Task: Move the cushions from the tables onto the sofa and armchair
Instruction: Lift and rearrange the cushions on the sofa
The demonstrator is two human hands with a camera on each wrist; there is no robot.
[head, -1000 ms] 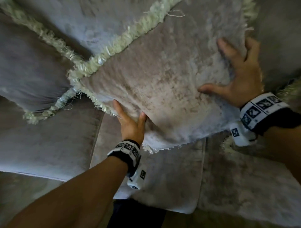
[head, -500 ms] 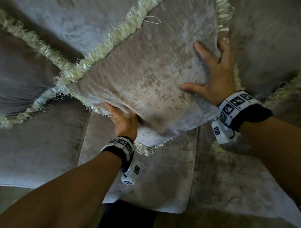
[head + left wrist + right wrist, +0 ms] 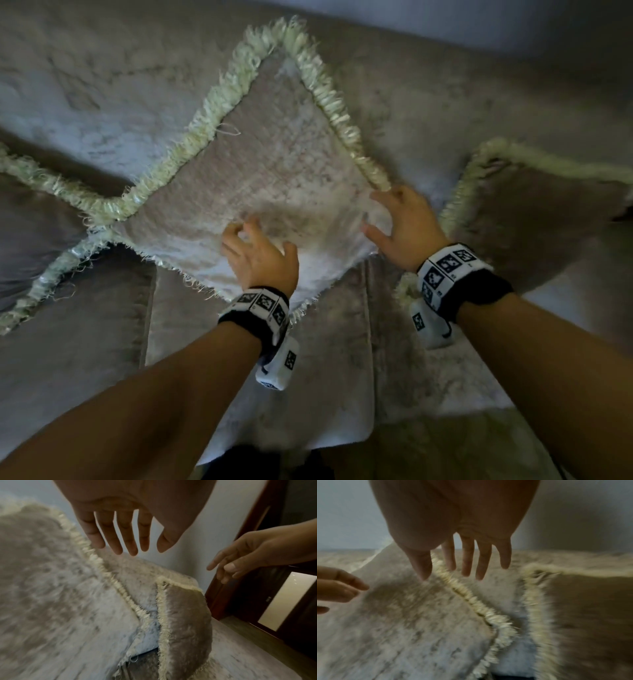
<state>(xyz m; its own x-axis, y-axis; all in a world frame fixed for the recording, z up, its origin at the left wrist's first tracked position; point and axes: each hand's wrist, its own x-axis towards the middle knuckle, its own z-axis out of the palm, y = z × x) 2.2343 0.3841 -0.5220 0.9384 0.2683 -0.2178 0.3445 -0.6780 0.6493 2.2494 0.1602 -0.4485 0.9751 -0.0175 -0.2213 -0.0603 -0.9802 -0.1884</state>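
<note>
A grey velvet cushion (image 3: 274, 164) with a cream fringe leans on one corner against the sofa back (image 3: 102, 85), between two matching cushions. My left hand (image 3: 246, 236) hovers at its lower face with straight, spread fingers and holds nothing. In the left wrist view that hand (image 3: 123, 540) hangs free above the cushion (image 3: 51, 588). My right hand (image 3: 387, 212) is at the cushion's right edge, by the fringe. The right wrist view shows the right hand (image 3: 464, 566) with loose fingers just above the fringe, off the cushion (image 3: 402, 622).
A second cushion (image 3: 27, 233) lies at the left of the sofa and a third (image 3: 534, 219) stands at the right. The sofa seat (image 3: 325, 359) runs below my wrists. A dark wooden door frame (image 3: 257, 520) stands beyond the sofa's right end.
Both hands pressed and held the middle cushion earlier. They have let it go and drawn back a little, and the cushion now rests against the sofa back by itself.
</note>
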